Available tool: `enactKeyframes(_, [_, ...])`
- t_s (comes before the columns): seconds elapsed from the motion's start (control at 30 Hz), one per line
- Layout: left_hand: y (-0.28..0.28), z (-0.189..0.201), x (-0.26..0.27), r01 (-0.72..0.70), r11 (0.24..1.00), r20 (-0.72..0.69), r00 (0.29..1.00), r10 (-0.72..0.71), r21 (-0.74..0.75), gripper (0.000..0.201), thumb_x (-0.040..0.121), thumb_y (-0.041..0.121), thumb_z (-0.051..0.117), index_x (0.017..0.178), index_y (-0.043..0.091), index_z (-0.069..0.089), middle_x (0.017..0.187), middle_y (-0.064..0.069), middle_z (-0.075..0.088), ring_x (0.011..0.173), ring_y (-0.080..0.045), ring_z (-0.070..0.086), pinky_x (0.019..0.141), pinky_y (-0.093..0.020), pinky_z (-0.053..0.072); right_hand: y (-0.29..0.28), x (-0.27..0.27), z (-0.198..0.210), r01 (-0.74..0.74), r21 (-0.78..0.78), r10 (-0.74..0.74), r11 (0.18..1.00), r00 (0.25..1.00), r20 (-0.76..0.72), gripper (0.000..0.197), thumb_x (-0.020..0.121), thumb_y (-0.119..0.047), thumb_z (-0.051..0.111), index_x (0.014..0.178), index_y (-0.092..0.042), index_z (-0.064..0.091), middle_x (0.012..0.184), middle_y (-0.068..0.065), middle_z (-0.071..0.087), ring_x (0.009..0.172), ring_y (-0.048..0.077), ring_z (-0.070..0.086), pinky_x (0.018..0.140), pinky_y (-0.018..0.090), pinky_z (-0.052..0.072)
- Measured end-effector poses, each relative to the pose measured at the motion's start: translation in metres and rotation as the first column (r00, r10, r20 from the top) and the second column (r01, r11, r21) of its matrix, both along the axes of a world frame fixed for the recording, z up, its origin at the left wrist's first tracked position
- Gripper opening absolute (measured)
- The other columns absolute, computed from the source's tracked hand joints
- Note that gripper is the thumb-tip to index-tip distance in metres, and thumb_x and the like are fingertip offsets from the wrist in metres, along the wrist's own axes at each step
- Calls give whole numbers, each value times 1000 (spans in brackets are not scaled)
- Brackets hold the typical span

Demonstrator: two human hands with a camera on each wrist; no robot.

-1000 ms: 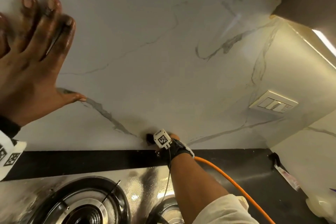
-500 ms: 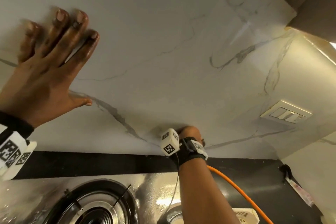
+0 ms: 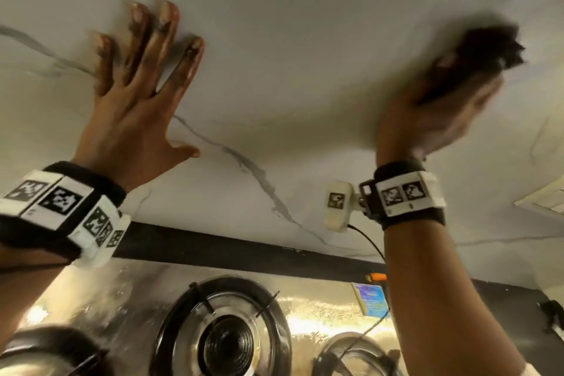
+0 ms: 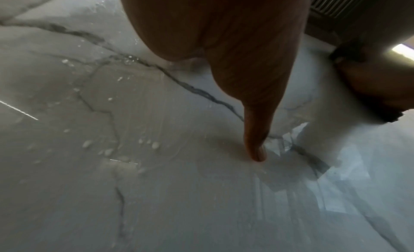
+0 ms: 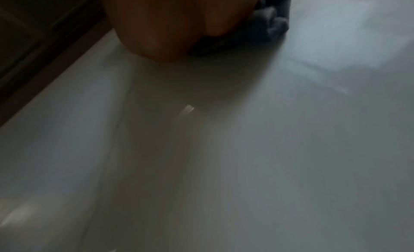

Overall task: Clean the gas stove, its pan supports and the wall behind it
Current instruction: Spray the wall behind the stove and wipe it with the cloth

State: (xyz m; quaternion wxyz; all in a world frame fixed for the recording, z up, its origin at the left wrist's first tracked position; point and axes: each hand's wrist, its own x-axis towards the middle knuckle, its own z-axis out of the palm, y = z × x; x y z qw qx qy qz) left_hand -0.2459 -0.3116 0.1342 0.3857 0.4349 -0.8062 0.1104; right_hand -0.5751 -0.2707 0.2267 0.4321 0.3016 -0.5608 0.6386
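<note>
Step in hand: wiping the marble-look wall behind the gas stove, judging by the hands' places.
Right hand: high on the wall, pressing a dark scrubbing pad to it; the hand is blurred with motion, fingers seemingly curled round the pad's near edge.
Left hand: flat on the wall with fingers straight and spread, grasping nothing, thumb out to the side; it looks like a brace.
Wall surface: the left wrist view shows droplets and wet streaks beside the thumb, so it is wet there.
Doing it well: overlapping strokes with steady pressure probably serve best, working from the top downward so dirty run-off falls on parts not yet wiped; the bracing palm may leave marks to go over.
Stove: below both wrists, its burner ring showing; no pan support can be told for sure.
Writing: a blue sticker on the stove bears print too small to read; no brand is legible.
</note>
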Motion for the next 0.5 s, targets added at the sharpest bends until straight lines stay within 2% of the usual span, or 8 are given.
enactKeyframes(0.03, [3, 1, 1, -3, 1000, 4, 1000, 3, 10, 147, 59, 37, 100, 168, 22, 2, 174, -18, -7, 160, -41, -6, 124, -69, 1, -2, 14, -4, -15, 67, 22, 998, 994, -108, 49, 97, -28, 60, 133, 6, 63, 130, 31, 65, 115, 35, 54, 88, 40, 44])
enactKeyframes(0.1, [11, 0, 4, -8, 999, 15, 1000, 7, 43, 145, 60, 38, 99, 168, 22, 3, 174, -17, -8, 160, -39, -8, 125, -68, 2, -4, 58, -24, -60, 301, 169, 952, 922, -350, 47, 92, -23, 66, 129, 6, 67, 124, 35, 66, 102, 41, 60, 75, 42, 47])
enactKeyframes(0.17, [20, 0, 9, -6, 996, 23, 1000, 4, 92, 145, 59, 40, 98, 168, 22, 4, 174, -16, -10, 160, -37, -9, 125, -68, 6, 0, 90, -58, -140, 551, 417, 823, 807, -418, 42, 91, -20, 69, 129, -1, 69, 120, 28, 66, 88, 39, 66, 61, 37, 49])
enactKeyframes(0.23, [31, -2, 20, -14, 989, 36, 999, 9, 146, 144, 61, 41, 97, 168, 23, 4, 174, -15, -13, 161, -34, -11, 125, -68, 10, 9, 102, -86, -212, 727, 620, 653, 701, -352, 36, 94, -16, 66, 128, -4, 69, 115, 20, 63, 82, 30, 63, 59, 34, 50])
enactKeyframes(0.27, [36, -4, 27, -19, 985, 35, 999, 13, 169, 142, 62, 41, 97, 168, 23, 4, 174, -14, -14, 161, -33, -12, 125, -68, 11, 14, 103, -98, -229, 785, 671, 576, 681, -293, 34, 96, -15, 65, 128, -5, 68, 115, 17, 62, 81, 28, 62, 59, 34, 53])
enactKeyframes(0.4, [64, -18, 59, -44, 967, 39, 999, 35, 252, 134, 65, 40, 95, 167, 22, 11, 174, -9, -16, 161, -29, -12, 125, -67, 13, 37, 99, -143, -257, 875, 702, 409, 702, -122, 34, 94, -11, 65, 128, -9, 66, 117, 11, 63, 80, 30, 65, 64, 44, 59])
enactKeyframes(0.5, [86, -25, 68, -28, 949, 19, 1000, 24, 315, 115, 71, 44, 90, 163, 19, 25, 175, -7, -11, 162, -28, -8, 123, -67, 18, 61, 98, -152, -372, 868, 682, 330, 730, 54, 34, 90, -11, 67, 124, -11, 67, 110, 6, 66, 83, 26, 65, 72, 41, 57])
